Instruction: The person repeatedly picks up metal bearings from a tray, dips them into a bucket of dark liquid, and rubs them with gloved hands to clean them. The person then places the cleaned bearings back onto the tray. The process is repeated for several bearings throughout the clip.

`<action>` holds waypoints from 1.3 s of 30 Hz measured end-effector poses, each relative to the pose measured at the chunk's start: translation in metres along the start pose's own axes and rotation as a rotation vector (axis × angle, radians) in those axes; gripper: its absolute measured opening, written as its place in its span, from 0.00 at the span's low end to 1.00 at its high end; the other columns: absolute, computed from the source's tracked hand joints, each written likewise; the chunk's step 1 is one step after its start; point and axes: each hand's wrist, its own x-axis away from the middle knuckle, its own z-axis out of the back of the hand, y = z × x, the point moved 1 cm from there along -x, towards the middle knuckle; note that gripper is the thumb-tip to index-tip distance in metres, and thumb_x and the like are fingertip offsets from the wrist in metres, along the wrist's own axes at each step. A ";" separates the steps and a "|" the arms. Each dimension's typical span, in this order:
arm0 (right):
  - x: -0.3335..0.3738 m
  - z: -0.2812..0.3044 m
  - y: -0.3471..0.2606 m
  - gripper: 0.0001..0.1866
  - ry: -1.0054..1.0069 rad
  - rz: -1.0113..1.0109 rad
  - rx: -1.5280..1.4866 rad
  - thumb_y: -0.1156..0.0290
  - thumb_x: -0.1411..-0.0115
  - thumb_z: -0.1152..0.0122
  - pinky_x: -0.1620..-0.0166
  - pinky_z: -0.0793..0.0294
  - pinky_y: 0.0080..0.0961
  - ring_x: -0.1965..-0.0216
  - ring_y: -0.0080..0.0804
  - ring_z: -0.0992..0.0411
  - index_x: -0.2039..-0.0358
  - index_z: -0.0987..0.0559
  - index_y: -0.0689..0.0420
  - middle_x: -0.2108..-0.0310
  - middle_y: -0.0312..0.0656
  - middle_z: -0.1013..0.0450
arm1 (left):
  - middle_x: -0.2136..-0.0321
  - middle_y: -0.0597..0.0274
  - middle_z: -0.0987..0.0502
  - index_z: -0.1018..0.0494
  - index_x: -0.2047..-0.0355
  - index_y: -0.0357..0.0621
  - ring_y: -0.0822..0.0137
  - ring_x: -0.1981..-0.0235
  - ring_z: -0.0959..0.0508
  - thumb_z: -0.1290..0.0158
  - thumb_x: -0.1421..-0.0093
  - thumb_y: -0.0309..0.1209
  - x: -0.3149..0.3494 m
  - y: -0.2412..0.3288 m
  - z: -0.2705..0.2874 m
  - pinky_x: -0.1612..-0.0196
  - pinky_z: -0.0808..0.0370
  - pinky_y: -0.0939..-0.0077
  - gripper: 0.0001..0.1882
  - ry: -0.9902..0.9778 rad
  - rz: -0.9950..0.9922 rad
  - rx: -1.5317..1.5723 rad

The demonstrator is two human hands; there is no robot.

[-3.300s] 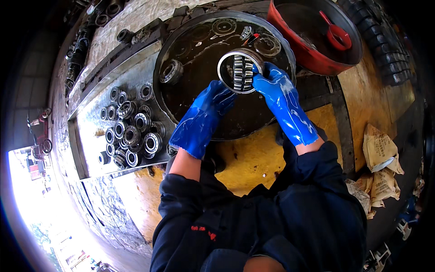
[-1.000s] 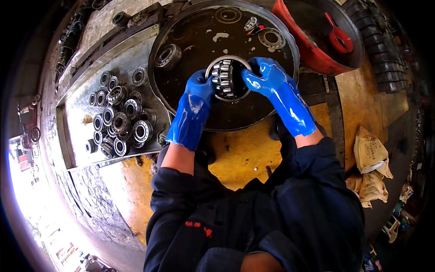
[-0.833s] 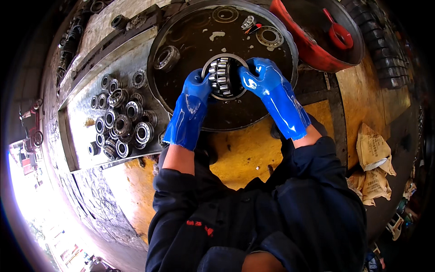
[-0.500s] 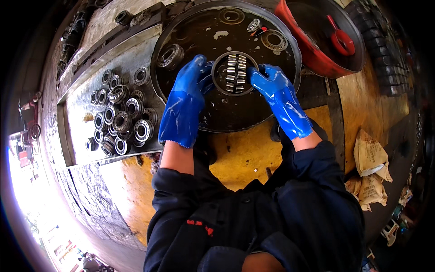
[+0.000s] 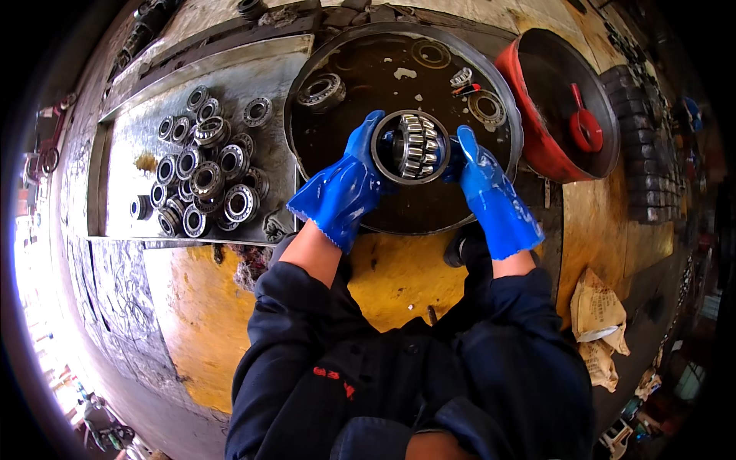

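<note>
Between my two blue-gloved hands is a roller bearing point(image 5: 421, 146), its outer ring facing up and its inner part with shiny rollers turned at an angle inside the ring. My left hand point(image 5: 359, 165) grips the ring's left side, thumb up along the rim. On the opposite side my right hand point(image 5: 477, 169) holds it, thumb raised near the edge and the other fingers mostly hidden beneath. Below the bearing is a wide round pan point(image 5: 290, 115) of dark liquid. Another bearing point(image 5: 322, 93) sits in its left part; a ring point(image 5: 487, 110) lies at its right.
Left of the pan, a metal tray point(image 5: 123, 195) carries a heap of bearings point(image 5: 205, 180). A red tub point(image 5: 515, 115) with a red ladle point(image 5: 586, 130) inside stands to the right. Dark stacked parts point(image 5: 642, 146) line the far right, and paper sacks point(image 5: 596, 310) lie nearer.
The bearing has come nearer to me with both hands, and its roller part now sits more tilted in the ring. The whole view has shifted, with the tray and pan appearing further right.
</note>
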 end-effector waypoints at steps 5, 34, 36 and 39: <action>-0.003 -0.006 0.022 0.27 0.028 0.154 0.150 0.51 0.39 0.35 0.54 0.21 0.30 0.60 0.34 0.19 0.53 0.18 0.64 0.60 0.50 0.18 | 0.52 0.54 0.20 0.33 0.40 0.36 0.69 0.55 0.21 0.47 0.29 0.41 0.004 -0.004 -0.001 0.50 0.23 0.73 0.25 0.009 -0.189 -0.504; -0.011 0.000 0.034 0.23 0.131 0.307 -0.122 0.68 0.42 0.32 0.48 0.22 0.31 0.56 0.35 0.20 0.48 0.21 0.64 0.57 0.46 0.19 | 0.48 0.48 0.20 0.29 0.42 0.37 0.54 0.49 0.20 0.49 0.30 0.52 -0.007 0.021 0.002 0.43 0.27 0.57 0.30 0.186 0.138 0.468; -0.015 0.006 0.036 0.23 0.144 0.340 -0.218 0.69 0.42 0.33 0.48 0.22 0.31 0.56 0.35 0.20 0.47 0.21 0.64 0.56 0.46 0.19 | 0.47 0.49 0.21 0.30 0.42 0.38 0.55 0.49 0.20 0.48 0.30 0.52 -0.010 0.021 0.005 0.43 0.27 0.58 0.29 0.148 0.142 0.494; -0.023 0.013 0.040 0.24 0.152 0.375 -0.303 0.70 0.42 0.33 0.48 0.22 0.31 0.55 0.35 0.21 0.46 0.22 0.64 0.56 0.45 0.19 | 0.47 0.51 0.21 0.30 0.42 0.41 0.57 0.49 0.20 0.46 0.31 0.50 -0.002 0.034 0.000 0.43 0.27 0.60 0.28 0.097 0.128 0.433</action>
